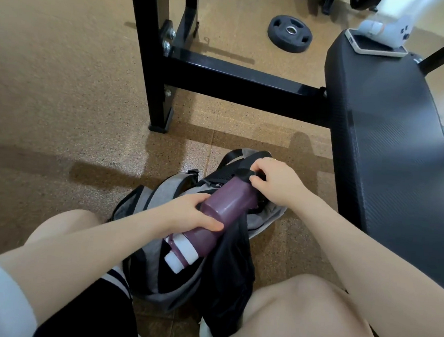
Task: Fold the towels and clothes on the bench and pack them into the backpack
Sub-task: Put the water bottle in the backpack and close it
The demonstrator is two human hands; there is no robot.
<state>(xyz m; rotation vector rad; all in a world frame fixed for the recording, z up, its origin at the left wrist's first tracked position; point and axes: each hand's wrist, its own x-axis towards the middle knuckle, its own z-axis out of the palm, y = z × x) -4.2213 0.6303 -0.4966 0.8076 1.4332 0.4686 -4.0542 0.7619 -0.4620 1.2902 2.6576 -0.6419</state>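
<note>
left hand (198, 215) grips purple bottle (223, 208) over backpack (153, 282) | right hand (275, 183) pinches backpack strap (239, 173) | bench (392, 144) beside; phone (375, 46), weight plate (290, 32) beyond

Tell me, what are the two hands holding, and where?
The left hand grips the purple bottle round its middle. The right hand pinches a black strap at the top of the backpack.

bench (392, 144) bearing phone (375, 45), backpack (159, 206) on floor (62, 89)
</note>
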